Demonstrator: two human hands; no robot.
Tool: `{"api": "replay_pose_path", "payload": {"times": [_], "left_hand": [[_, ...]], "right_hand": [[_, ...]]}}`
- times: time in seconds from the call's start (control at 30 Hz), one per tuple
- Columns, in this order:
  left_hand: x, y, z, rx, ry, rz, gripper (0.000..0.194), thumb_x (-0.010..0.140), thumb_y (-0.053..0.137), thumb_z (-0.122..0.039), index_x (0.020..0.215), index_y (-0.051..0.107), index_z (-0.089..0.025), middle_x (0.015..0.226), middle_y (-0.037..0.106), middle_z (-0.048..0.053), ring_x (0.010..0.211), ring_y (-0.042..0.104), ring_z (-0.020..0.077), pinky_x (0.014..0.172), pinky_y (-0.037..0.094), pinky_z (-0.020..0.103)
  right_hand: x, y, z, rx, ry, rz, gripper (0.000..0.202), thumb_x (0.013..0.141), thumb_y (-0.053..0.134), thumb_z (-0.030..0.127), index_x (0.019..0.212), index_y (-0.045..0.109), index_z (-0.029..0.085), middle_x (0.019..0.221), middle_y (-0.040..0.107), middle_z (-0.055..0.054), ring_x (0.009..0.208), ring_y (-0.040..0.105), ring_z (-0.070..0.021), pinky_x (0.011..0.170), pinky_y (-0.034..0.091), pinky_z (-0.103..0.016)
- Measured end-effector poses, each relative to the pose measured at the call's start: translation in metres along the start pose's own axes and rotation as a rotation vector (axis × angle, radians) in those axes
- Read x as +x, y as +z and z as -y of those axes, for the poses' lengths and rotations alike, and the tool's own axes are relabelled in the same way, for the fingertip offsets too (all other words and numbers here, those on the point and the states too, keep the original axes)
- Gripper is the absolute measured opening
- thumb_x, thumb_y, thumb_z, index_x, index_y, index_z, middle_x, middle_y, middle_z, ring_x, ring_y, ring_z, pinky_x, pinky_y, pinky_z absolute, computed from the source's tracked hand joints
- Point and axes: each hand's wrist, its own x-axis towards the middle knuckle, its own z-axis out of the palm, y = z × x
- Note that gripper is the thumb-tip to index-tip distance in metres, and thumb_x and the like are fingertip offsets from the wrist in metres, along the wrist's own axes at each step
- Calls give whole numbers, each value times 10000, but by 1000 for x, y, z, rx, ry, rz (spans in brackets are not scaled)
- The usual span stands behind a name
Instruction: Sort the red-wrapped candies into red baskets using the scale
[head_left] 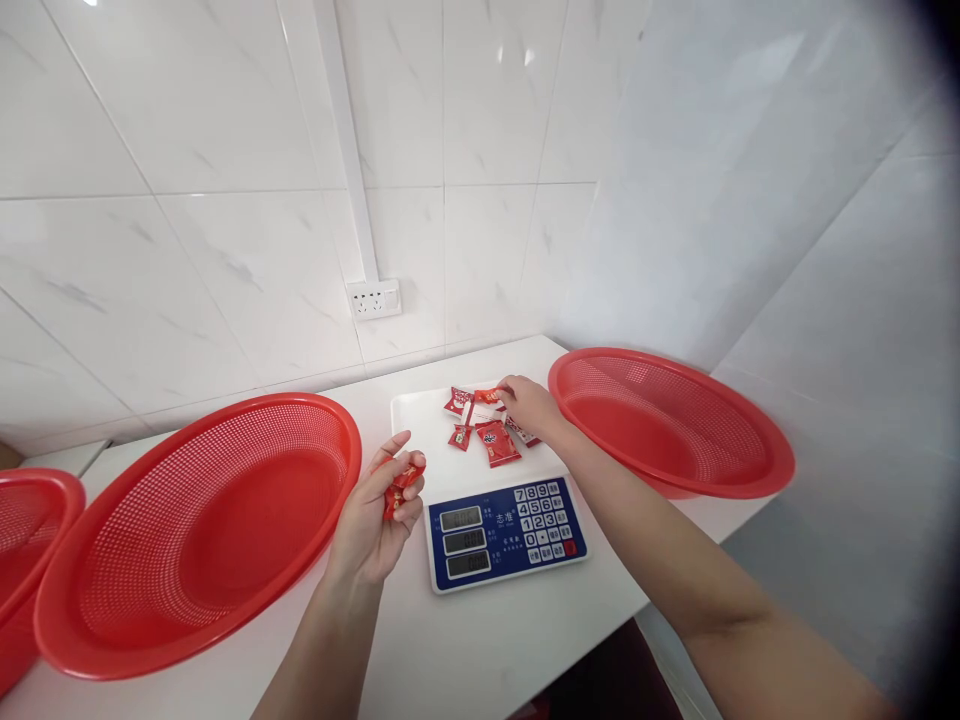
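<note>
A white scale with a blue keypad panel (506, 530) stands on the table, its white pan (427, 440) behind the panel. Several small red and white packets lie on the pan, among them a larger red packet (497, 444) and a small one (460, 437). My left hand (382, 510), palm up at the pan's left edge, has its fingers curled round red packets (403, 480). Over the far right of the pan, my right hand (529, 405) pinches the end of an orange-red packet (489, 396) above the others.
Red perforated baskets stand on both sides: a large one (337, 440) left of the scale, another (784, 470) at the right, and part of a third (71, 490) at the far left. A tiled wall with a socket (374, 299) rises behind the white table (465, 650).
</note>
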Motion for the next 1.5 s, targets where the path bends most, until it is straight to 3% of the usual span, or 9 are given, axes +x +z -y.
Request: {"api": "replay_pose_path", "payload": {"times": [0.57,0.73,0.8,0.87,0.97,1.1,1.23,1.3,1.5], "left_hand": [[1,-1,1,1,2,24,224,801,557,-133,1015,510,-179,708,509,-13,449,398,27,313,282,84],[-1,1,4,68,-11,28,288,759,645,-215,1014,512,-195,689,507,-31,442,389,21,316,263,83],[-1,3,8,132,-25,52,343,738,678,-283,1030,515,-207,692,514,-35,443,390,20,322,261,86],[-2,4,13,205,-36,92,367,719,694,-340,1018,525,-212,690,518,-37,443,391,19,330,255,88],[-3,5,20,291,-6,115,327,719,682,-405,931,554,-191,644,498,-43,436,381,15,342,251,91],[-4,4,18,279,104,39,321,725,664,-443,867,569,-172,615,480,-44,431,379,17,340,262,97],[-5,3,8,193,157,30,282,740,658,-417,813,549,-168,612,462,-47,433,368,19,322,252,94],[-6,3,5,174,158,38,270,742,661,-402,803,546,-165,614,459,-47,433,364,18,316,251,91],[-8,3,4,154,141,54,278,728,675,-396,824,544,-170,614,446,-52,434,366,18,313,262,88]], "right_hand": [[-6,-10,2,69,27,-63,158,865,428,226,843,582,194,904,656,-37,795,564,-162,597,357,-242],[-36,-22,25,407,-69,-115,153,862,438,278,862,573,205,860,650,-17,788,580,-155,682,426,-265],[-57,-25,43,626,-134,-34,155,848,471,316,865,576,204,842,646,-14,782,586,-153,708,451,-281],[-79,-26,63,786,-197,125,156,825,517,338,843,586,199,779,637,-6,735,587,-147,689,467,-288],[-104,-25,84,905,-290,272,133,809,560,327,819,591,198,760,639,-2,716,592,-136,679,475,-279],[-94,-27,76,713,-339,257,137,835,550,324,860,618,208,844,657,-8,795,599,-138,725,464,-268],[-48,-26,37,162,-149,89,198,887,467,231,964,647,201,1017,634,-65,931,573,-181,773,435,-292],[-29,-22,19,-68,-92,116,233,891,452,203,1006,654,185,1094,597,-105,1025,535,-216,766,427,-289],[-14,-4,2,-128,-75,184,201,868,497,263,880,689,205,1011,595,-82,943,566,-200,646,421,-246]]}}
